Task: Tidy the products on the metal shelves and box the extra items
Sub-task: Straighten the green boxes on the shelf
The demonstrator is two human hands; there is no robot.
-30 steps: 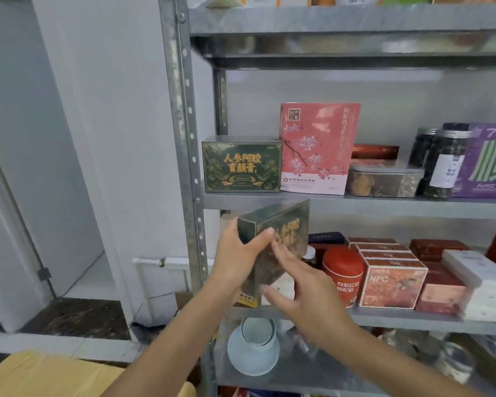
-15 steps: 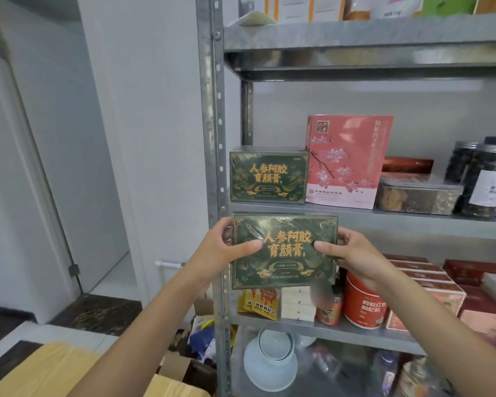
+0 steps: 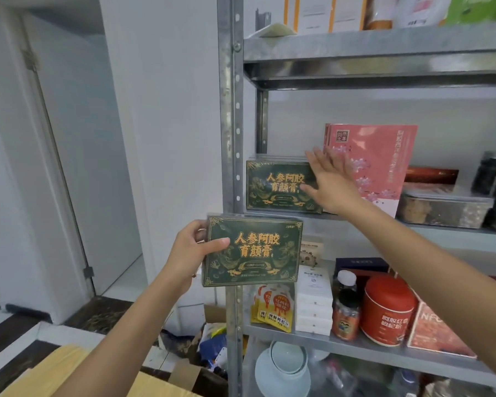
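- Green-and-gold carton (image 3: 254, 250): held upright and face-on in front of the steel shelf upright (image 3: 229, 124), just below the level of the middle shelf (image 3: 476, 239). Half a second ago two hands carried it; now one does.
- Left hand (image 3: 192, 253): grips the carton's left edge, thumb laid across the front face, fingers curled behind. The grip is unchanged.
- Right hand (image 3: 330, 184): half a second ago it pinched the carton's right edge. It has let go and risen to the middle shelf, fingers straight and spread wide, holding nothing. It lies in front of the right end of the shelved green cartons (image 3: 278, 186) and the left edge of the pink box (image 3: 384, 156). Whether it touches either cannot be told.
- Shelved green cartons: same print as the held carton, at the left end of the middle shelf, just beside the upright. Position unchanged.
- Pink box: upright, just right of the shelved green cartons. Position unchanged.
- Lower shelf: yellow pouches (image 3: 272, 309), stacked white boxes (image 3: 312, 302), a bottle (image 3: 346, 306) and a red canister (image 3: 387, 309) stand side by side.
- Cardboard box (image 3: 55, 373): at floor level, lower left, well apart from the carton.
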